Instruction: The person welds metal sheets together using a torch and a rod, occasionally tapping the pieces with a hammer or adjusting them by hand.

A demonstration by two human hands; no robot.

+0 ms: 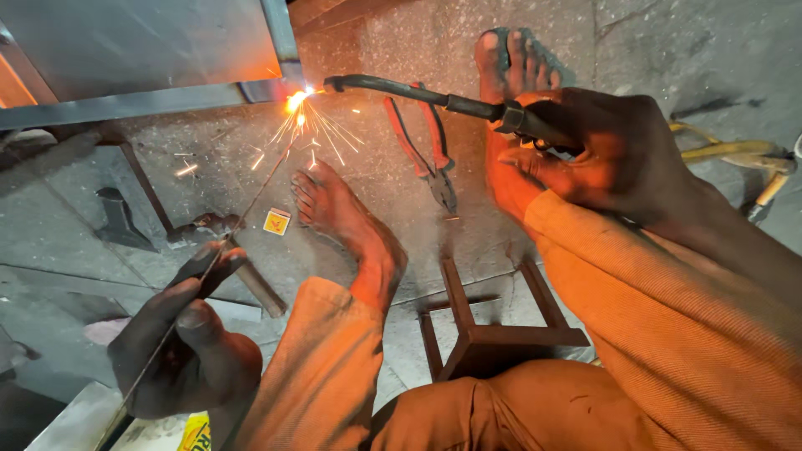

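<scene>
My right hand (614,150) grips the handle of a black torch (401,90) whose bent tip reaches left to a bright orange flame with sparks (296,102) at the corner of a grey metal frame (167,96). My left hand (188,342) pinches a thin filler rod (242,213) that slants up from the lower left to the glowing spot. Both my bare feet rest on the stone floor, the left foot (342,217) just below the sparks and the right foot (510,63) behind the torch.
Red-handled pliers (426,150) lie on the floor between my feet. A small yellow matchbox (276,221) sits beside a hammer (230,250). A low wooden stool (493,334) stands under my orange-trousered legs. A yellow hose (727,150) runs at right.
</scene>
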